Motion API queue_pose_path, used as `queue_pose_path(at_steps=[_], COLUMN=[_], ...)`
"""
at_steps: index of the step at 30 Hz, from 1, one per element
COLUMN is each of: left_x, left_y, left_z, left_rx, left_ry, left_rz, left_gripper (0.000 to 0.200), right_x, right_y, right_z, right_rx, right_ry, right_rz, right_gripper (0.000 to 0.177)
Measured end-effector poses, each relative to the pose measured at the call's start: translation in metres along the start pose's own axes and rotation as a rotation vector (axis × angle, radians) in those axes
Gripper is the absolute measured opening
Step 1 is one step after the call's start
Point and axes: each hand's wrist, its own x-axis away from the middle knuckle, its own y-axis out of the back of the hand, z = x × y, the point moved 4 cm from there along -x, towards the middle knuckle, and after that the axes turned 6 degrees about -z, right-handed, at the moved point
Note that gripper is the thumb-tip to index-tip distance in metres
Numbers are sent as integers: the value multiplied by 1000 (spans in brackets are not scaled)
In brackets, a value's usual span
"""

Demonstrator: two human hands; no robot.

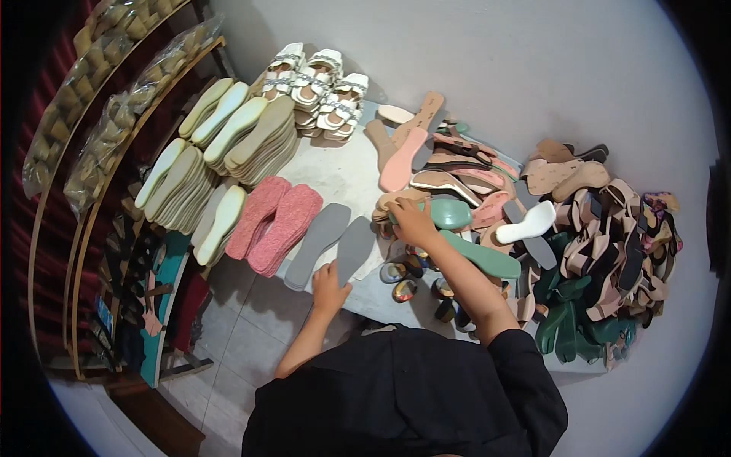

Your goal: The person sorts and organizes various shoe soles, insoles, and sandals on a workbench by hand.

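Observation:
My left hand [329,289] is at the table's front edge, its fingers closed on the lower end of a grey insole [356,242]. Another grey insole [318,236] lies beside it on the left. Farther right, my right hand [413,222] has its fingers curled over a tan sole [396,196], partly hidden under them. A shiny green sole [451,214] lies against this hand, and a longer green sole [483,255] passes beside the forearm. Above sits a pink insole [404,161].
Pink textured insoles [276,225], stacked cream insoles [263,145] and white sandals [326,84] stand on the table's left part. A large heap of straps and shoe parts [601,259] covers the right. Shelves [141,114] rise at far left.

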Motion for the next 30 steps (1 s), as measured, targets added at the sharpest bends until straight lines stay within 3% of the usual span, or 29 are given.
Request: queue_pose_path(at_steps=[7, 10, 14, 20, 25, 26, 30], left_x=[16, 10, -17, -61, -93, -100, -122], left_y=[7, 10, 13, -16, -51, -58, -64], left_z=[-5, -31, -76, -134, -157, -154, -145], left_rx=[0, -167, -49, 14, -102, -133, -141], left_ry=[71, 25, -128, -304, -247, -231, -171], left_rz=[0, -56, -84, -20, 72, 75, 110], left_gripper=[75, 77, 78, 75, 79, 80, 71], right_x=[62, 87, 110, 121, 110, 106, 89], right_y=[36, 52, 71, 72, 70, 65, 59], right_z=[-50, -88, -131, -194, -267, -274, -279], right_rx=[-100, -66, 41, 162, 145, 167, 238], right_ry=[-150, -301, -539, -679, -821, -826, -916], right_rz=[-128, -232, -312, -296, -112, -88, 42], right_gripper=[50, 49, 48, 44, 47, 60, 79])
